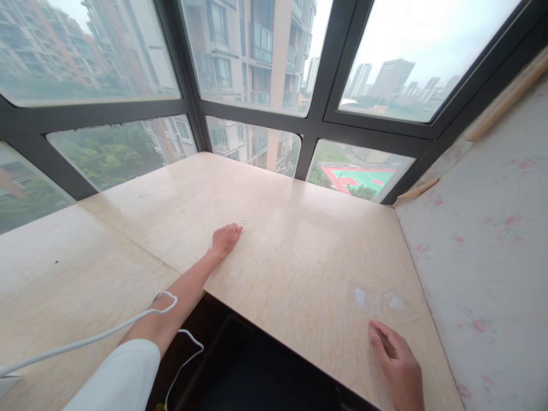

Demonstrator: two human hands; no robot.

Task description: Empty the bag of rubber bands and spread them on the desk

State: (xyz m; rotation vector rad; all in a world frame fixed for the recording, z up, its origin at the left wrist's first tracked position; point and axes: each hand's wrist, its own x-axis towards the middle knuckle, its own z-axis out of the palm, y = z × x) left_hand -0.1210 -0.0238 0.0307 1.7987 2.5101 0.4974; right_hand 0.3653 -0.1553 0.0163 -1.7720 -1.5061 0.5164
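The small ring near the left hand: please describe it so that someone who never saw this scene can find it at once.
Start from the wide beige stone sill under the window. The left hand lies stretched out at its middle. Just beyond the fingertips lies the small ring, tiny and golden, far from the clear plastic packets by the right hand.

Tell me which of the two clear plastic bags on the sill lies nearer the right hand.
The left clear bag, with the squarer white label, lies nearer the right hand; the other bag sits farther right, towards the floral mattress.
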